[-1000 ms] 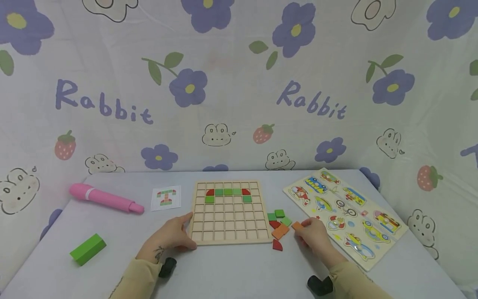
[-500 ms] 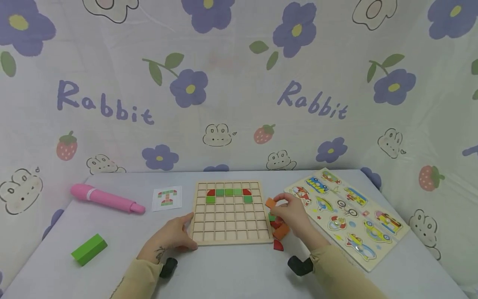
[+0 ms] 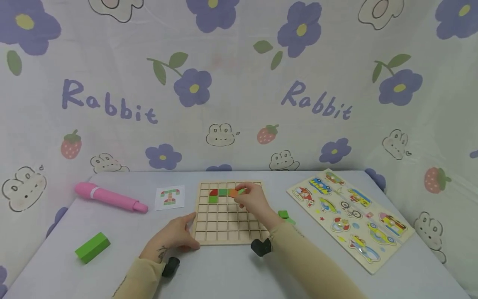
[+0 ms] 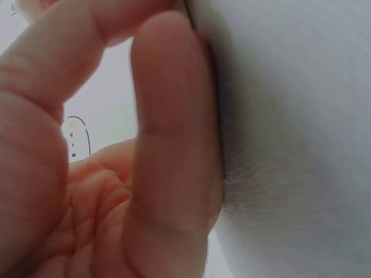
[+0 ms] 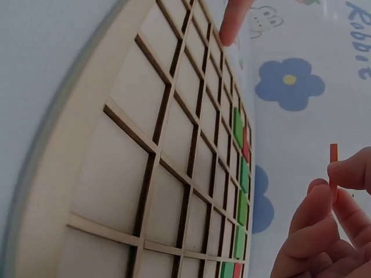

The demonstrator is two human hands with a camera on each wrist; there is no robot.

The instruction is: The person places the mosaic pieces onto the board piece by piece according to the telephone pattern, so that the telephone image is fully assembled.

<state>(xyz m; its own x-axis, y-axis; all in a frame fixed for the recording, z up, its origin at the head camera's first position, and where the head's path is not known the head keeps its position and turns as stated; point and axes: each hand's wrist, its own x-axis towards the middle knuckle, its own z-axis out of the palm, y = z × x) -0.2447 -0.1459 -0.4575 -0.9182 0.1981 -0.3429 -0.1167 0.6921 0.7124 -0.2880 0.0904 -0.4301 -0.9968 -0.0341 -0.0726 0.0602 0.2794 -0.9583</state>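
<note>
An orange square tile [image 3: 233,193] is pinched between the thumb and fingers of my right hand [image 3: 254,203], over the upper part of the wooden grid board [image 3: 220,226]. In the right wrist view the orange tile [image 5: 333,168] stands on edge, lifted off the board. Red and green tiles, among them a green tile [image 3: 213,199] and a red quarter-round [image 3: 213,192], sit in the upper cells; the right hand covers some in the head view. My left hand [image 3: 175,234] touches the board's left edge, thumb by the front corner.
Loose green tiles [image 3: 283,214] lie right of the board, partly behind the right sleeve. A vehicle puzzle board [image 3: 352,222] lies farther right. Leftward are a small printed card [image 3: 169,197], a pink microphone-shaped object [image 3: 112,198] and a green block [image 3: 92,248].
My right hand has carried the orange tile from the loose pile, leftward and up, to above the board's upper rows. The left hand stays at the board's edge.
</note>
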